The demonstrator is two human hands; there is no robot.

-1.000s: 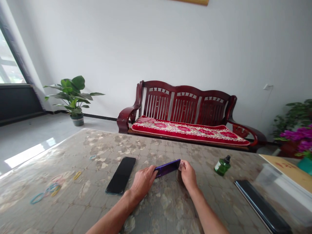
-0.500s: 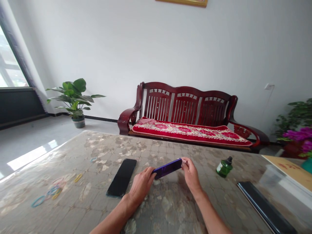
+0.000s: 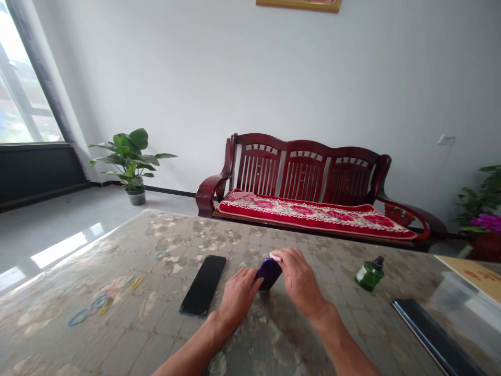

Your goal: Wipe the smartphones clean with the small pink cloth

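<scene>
My left hand (image 3: 240,293) grips a purple-blue phone (image 3: 269,273) by its near left side, thumb across the edge. The phone is tilted up above the table, its short end facing me. My right hand (image 3: 299,279) is closed at the phone's upper right corner, pinching a small white wad (image 3: 275,257) against the edge; whether it is tissue or cloth I cannot tell. A second phone (image 3: 202,285), black-screened, lies flat to the left of my left hand. To the right stands a green bottle (image 3: 370,273) with a black top.
Colourful loose bands (image 3: 96,305) lie on the patterned tablecloth (image 3: 156,334) at left. A dark flat case (image 3: 430,334) and a clear box (image 3: 462,303) with a tan lid are at right. Beyond the table are a wooden bench (image 3: 305,172) and a potted plant (image 3: 135,156).
The phone has turned from lying lengthwise between my hands to end-on. My right hand has moved to its upper corner with the white wad. The view has shifted slightly left.
</scene>
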